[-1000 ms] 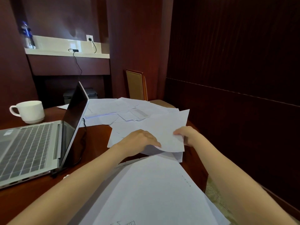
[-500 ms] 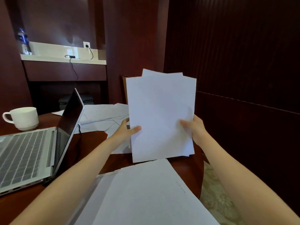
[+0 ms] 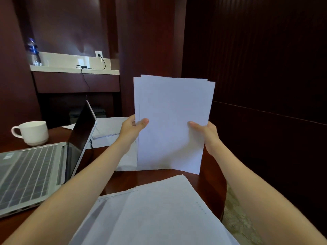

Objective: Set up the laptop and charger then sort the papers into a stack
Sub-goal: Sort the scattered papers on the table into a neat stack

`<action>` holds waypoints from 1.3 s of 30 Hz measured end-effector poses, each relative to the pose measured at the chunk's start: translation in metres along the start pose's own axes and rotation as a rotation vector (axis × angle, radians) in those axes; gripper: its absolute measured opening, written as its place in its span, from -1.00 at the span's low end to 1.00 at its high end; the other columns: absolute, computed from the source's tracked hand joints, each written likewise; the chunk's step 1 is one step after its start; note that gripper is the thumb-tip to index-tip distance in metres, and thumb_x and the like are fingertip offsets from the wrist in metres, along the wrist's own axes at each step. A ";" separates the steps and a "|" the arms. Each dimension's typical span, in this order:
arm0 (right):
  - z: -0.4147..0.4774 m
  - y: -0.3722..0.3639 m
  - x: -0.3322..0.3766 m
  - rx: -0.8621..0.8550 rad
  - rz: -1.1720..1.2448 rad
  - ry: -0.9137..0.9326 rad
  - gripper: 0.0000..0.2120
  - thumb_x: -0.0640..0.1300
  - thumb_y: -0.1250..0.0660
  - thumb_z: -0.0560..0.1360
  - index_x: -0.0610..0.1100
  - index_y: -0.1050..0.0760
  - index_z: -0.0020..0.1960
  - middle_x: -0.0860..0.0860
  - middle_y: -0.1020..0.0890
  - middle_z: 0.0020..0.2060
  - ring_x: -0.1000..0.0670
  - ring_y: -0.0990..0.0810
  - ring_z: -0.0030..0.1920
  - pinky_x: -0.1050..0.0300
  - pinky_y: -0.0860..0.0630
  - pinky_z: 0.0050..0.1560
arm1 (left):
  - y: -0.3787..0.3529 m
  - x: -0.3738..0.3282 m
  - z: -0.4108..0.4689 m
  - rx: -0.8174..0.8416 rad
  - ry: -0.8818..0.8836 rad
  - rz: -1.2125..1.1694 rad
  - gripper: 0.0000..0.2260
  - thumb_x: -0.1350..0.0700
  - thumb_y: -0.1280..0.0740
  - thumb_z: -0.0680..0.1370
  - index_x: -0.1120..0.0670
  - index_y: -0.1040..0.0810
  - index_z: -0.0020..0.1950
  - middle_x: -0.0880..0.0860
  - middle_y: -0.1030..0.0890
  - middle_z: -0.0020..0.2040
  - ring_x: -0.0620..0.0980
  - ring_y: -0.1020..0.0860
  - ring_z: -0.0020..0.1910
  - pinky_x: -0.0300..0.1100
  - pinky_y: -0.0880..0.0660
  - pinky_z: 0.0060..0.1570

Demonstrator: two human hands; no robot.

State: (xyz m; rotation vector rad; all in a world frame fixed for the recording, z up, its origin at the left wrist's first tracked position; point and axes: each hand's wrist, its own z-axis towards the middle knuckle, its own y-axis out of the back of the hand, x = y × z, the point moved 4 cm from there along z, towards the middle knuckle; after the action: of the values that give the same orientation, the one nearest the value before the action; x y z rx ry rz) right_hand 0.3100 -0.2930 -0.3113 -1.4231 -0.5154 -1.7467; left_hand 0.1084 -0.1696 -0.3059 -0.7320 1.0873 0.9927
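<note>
The left hand (image 3: 131,129) and the right hand (image 3: 207,134) each pinch a side edge of a sheaf of plain white paper sheets (image 3: 171,119), thumbs on the near face and the other fingers hidden behind it. The sheaf stands upright above the dark reddish wooden table (image 3: 123,179). Whether its bottom edge touches the wood cannot be told.

One second ago these sheets lay loose on the table under both hands. Half a second ago they were already raised, with a back sheet poking well above the rest. Now the top edges sit much closer in line, with only thin slivers showing at the upper corners.

Just in front of the sheaf, nearest the camera, lies a flat stack of white printed papers (image 3: 159,209). More scattered white sheets (image 3: 109,126) lie on the table behind the left hand.

To the left stands an open silver laptop (image 3: 35,174), its dark screen turned edge-on. A white ceramic cup (image 3: 33,132) sits beyond it. A black charger cable (image 3: 103,63) runs from a white wall socket (image 3: 98,54) on a pale shelf (image 3: 70,69), where a clear water bottle (image 3: 33,53) stands.
</note>
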 end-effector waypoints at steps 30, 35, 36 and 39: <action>0.006 -0.008 -0.033 -0.076 -0.314 -0.056 -0.81 -0.24 -0.23 0.57 -0.19 -0.51 0.15 -0.07 -0.56 -0.05 -0.11 -0.55 -0.02 0.10 -0.51 -0.11 | 0.002 0.013 -0.006 -0.097 0.086 0.024 -0.67 0.15 -0.19 0.62 0.13 -0.34 0.39 0.06 -0.48 0.29 0.04 -0.48 0.24 -0.17 -0.41 0.10; 0.014 -0.008 -0.007 -0.116 -0.544 0.053 -0.88 -0.21 -0.20 0.58 -0.10 -0.51 0.01 0.03 -0.51 -0.24 0.00 -0.47 -0.20 0.17 -0.39 -0.22 | 0.007 0.000 0.000 -0.106 -0.009 0.248 -0.42 0.32 -0.19 0.57 0.07 -0.02 0.52 0.12 -0.32 0.41 0.06 -0.41 0.27 -0.10 -0.40 0.22; 0.016 -0.008 -0.007 -0.127 -0.530 0.023 -0.89 -0.21 -0.20 0.58 -0.09 -0.50 -0.01 0.02 -0.51 -0.21 0.00 -0.47 -0.20 0.16 -0.39 -0.19 | 0.008 -0.003 0.000 -0.118 -0.041 0.313 -0.38 0.33 -0.20 0.56 0.07 0.01 0.53 0.12 -0.26 0.45 0.08 -0.36 0.34 -0.08 -0.37 0.28; 0.020 -0.012 -0.010 -0.067 -0.592 -0.137 -0.83 -0.22 -0.23 0.56 -0.18 -0.54 0.11 -0.12 -0.60 -0.04 -0.13 -0.58 -0.04 0.05 -0.53 -0.01 | 0.008 -0.014 -0.007 -0.132 -0.200 0.584 -0.38 0.32 -0.23 0.54 0.09 -0.04 0.53 0.12 -0.16 0.47 0.09 -0.31 0.37 -0.14 -0.31 0.26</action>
State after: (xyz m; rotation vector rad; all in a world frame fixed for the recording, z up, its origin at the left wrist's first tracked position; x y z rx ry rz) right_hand 0.3131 -0.2684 -0.3131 -1.5451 -1.0425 -2.1414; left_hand 0.0966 -0.1771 -0.2948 -0.4071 1.0873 1.6103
